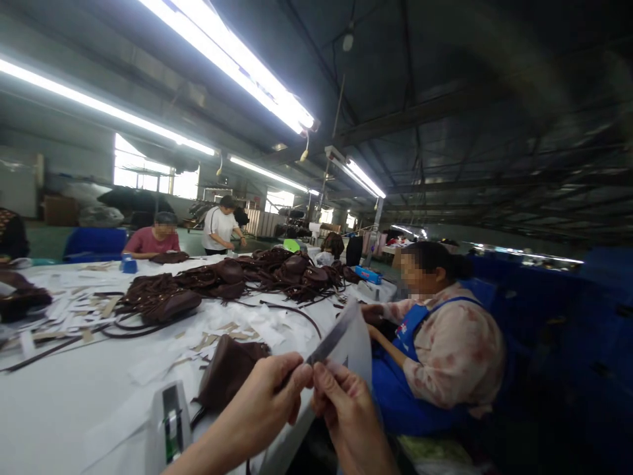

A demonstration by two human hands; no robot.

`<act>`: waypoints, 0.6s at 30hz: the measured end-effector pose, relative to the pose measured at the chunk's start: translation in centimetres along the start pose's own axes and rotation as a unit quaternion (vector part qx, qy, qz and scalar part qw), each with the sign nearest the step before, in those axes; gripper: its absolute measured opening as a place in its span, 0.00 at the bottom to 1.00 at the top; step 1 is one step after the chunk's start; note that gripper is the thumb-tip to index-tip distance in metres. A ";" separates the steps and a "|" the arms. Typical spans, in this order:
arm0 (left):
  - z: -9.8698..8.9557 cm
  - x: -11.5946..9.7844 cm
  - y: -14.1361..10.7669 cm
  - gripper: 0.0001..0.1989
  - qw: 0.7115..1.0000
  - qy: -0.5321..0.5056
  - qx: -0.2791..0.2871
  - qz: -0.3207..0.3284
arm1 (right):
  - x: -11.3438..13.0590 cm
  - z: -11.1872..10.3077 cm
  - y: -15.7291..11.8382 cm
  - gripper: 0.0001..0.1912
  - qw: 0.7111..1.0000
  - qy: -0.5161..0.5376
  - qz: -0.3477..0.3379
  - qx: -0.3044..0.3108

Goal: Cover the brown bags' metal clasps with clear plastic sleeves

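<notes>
A thin, translucent plastic bag (359,340) hangs off the table's near edge, held up by one edge. My left hand (279,386) pinches that edge between thumb and forefinger. Right beside it, almost touching, my right hand (343,402) grips the same edge with curled fingers. A dark brown leather bag (230,373) lies on the table just behind my left hand. Left of my left forearm is a pale, long holder (171,422) with a dark slot and a green part; its kind is unclear.
A heap of brown leather bags (222,277) with straps covers the middle of the white table (44,409). Paper scraps (74,310) lie at left. Close on my right sits a co-worker (445,343) in a blue apron; other people are across the table. A blue box (368,274) stands farther back.
</notes>
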State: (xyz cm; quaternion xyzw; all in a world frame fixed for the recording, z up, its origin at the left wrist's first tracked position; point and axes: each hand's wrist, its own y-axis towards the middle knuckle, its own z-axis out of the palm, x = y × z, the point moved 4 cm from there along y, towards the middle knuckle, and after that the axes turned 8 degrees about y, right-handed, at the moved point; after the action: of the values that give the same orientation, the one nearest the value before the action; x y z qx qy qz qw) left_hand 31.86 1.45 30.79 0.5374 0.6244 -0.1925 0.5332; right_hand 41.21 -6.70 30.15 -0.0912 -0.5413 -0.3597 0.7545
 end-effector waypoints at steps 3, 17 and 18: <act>1.0 2.4 -1.5 0.25 0.993 -0.085 0.072 -0.030 | 1.6 -1.3 0.7 0.21 0.997 0.052 -0.040 -0.052; 0.2 4.7 -4.2 0.16 0.989 0.067 0.093 -0.091 | -8.8 -2.2 -4.1 0.20 0.974 0.107 0.183 -0.082; 0.4 5.3 -4.6 0.15 0.988 0.027 0.123 -0.085 | -7.9 -3.2 -3.9 0.20 0.977 0.095 0.167 -0.094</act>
State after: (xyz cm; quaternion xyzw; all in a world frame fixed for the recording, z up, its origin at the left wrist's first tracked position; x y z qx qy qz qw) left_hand 28.80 1.98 24.48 0.5490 0.6536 -0.2973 0.4277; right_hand 39.91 -7.68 20.89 -0.2164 -0.4076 -0.2848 0.8402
